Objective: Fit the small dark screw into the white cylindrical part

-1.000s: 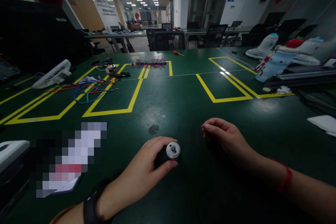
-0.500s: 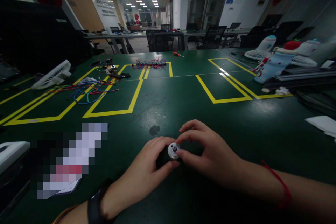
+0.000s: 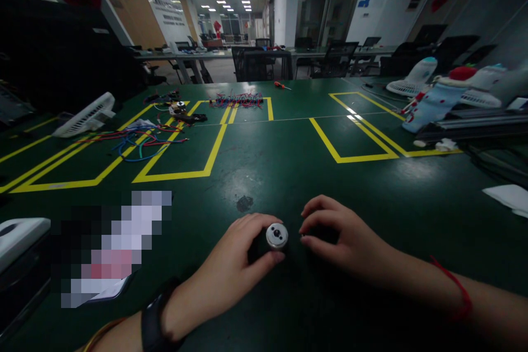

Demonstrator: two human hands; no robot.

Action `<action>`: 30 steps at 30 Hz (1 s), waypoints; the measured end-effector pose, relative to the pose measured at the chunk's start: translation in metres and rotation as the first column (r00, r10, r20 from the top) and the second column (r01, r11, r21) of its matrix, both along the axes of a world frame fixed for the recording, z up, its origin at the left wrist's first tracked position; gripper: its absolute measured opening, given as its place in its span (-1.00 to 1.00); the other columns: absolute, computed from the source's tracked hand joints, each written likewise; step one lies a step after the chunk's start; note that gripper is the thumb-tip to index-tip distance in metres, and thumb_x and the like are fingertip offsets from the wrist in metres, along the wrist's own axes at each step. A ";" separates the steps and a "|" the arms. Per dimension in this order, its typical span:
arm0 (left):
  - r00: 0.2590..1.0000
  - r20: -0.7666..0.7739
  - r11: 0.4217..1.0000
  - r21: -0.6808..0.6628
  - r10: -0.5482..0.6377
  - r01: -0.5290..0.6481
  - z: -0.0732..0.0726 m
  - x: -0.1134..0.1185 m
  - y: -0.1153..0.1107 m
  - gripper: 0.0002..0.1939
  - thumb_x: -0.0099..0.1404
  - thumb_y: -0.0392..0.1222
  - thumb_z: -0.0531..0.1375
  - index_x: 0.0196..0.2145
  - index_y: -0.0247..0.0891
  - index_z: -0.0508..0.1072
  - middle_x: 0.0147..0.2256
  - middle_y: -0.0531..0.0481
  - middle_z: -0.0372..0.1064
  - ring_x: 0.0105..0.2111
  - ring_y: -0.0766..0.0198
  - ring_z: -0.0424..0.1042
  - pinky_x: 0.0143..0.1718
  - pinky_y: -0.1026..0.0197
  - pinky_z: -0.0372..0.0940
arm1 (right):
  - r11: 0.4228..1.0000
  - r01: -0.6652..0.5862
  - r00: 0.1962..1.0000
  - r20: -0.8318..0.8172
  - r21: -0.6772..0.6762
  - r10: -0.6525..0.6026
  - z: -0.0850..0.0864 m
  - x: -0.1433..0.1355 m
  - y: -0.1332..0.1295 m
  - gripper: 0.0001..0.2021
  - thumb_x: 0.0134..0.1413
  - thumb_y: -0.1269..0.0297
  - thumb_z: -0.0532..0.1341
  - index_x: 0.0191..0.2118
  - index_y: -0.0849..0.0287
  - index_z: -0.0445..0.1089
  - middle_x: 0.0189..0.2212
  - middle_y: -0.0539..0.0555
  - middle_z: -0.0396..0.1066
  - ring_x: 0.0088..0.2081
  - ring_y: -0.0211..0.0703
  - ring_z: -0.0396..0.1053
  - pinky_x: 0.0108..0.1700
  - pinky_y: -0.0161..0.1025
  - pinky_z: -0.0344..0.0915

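Note:
A round silver metal part point(image 3: 276, 236) with a dark centre and small holes in its top face stands on the green table, between the thumb and index finger of my left hand point(image 3: 233, 264). Just to the right of it, apart from it, is my right hand point(image 3: 350, 239). Its thumb and index fingertips come together in a pinch around something tiny and dark that I cannot make out. The underside of the metal part is in shadow.
Coloured wires point(image 3: 144, 140) and a white fan point(image 3: 86, 115) lie at the left. A phone point(image 3: 111, 289), partly pixelated, is nearer. A screwdriver point(image 3: 281, 86) lies at the far edge. At right are a blue bottle-like object point(image 3: 433, 104) and white tissue point(image 3: 509, 197).
My right hand has moved off the metal part to the right, and more of the part's top face shows. My left hand still holds the part.

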State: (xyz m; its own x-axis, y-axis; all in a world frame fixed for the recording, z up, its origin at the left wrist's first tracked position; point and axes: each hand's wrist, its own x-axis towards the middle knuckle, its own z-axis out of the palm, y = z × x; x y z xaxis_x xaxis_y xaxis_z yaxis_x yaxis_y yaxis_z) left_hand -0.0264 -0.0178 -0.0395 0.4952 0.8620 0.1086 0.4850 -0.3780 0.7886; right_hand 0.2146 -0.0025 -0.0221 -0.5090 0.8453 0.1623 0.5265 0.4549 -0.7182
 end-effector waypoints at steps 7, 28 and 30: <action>1.000 -0.016 1.000 -0.002 0.010 -0.010 0.000 -0.001 -0.001 -0.62 0.28 -0.24 0.25 0.03 -0.02 0.31 -0.01 0.02 0.36 -0.01 0.10 0.34 0.04 0.00 0.24 | 0.999 -0.040 0.995 0.095 0.011 0.038 -0.015 0.007 -0.002 -0.90 0.04 0.32 0.30 -0.27 0.12 0.50 -0.09 0.14 0.32 -0.04 -0.02 0.32 -0.02 -0.03 0.32; 1.000 -0.013 1.000 -0.015 0.001 -0.001 -0.003 -0.004 0.000 -0.61 0.31 -0.21 0.24 0.05 0.01 0.29 0.00 0.05 0.34 0.00 0.13 0.33 0.05 0.02 0.23 | 0.741 0.210 0.665 -0.463 -0.637 -0.586 -0.019 0.021 0.016 -0.80 0.05 0.12 0.31 -0.30 0.14 0.44 -0.37 0.03 0.42 -0.36 -0.20 0.36 -0.32 -0.24 0.28; 1.000 -0.009 1.000 -0.020 -0.005 0.004 -0.003 -0.004 0.000 -0.61 0.31 -0.22 0.24 0.05 0.02 0.29 -0.01 0.06 0.34 0.00 0.15 0.33 0.05 0.04 0.23 | 0.750 0.214 0.675 -0.460 -0.626 -0.577 -0.019 0.021 0.015 -0.81 0.07 0.12 0.29 -0.29 0.14 0.43 -0.37 0.03 0.42 -0.36 -0.20 0.36 -0.31 -0.23 0.28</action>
State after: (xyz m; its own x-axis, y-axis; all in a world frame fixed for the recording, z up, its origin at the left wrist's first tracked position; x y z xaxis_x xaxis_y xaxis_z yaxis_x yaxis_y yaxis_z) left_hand -0.0301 -0.0182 -0.0423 0.5000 0.8616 0.0869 0.4907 -0.3646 0.7914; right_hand 0.2360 0.0125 -0.0409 -0.0480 0.9800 -0.1930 -0.0542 -0.1954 -0.9792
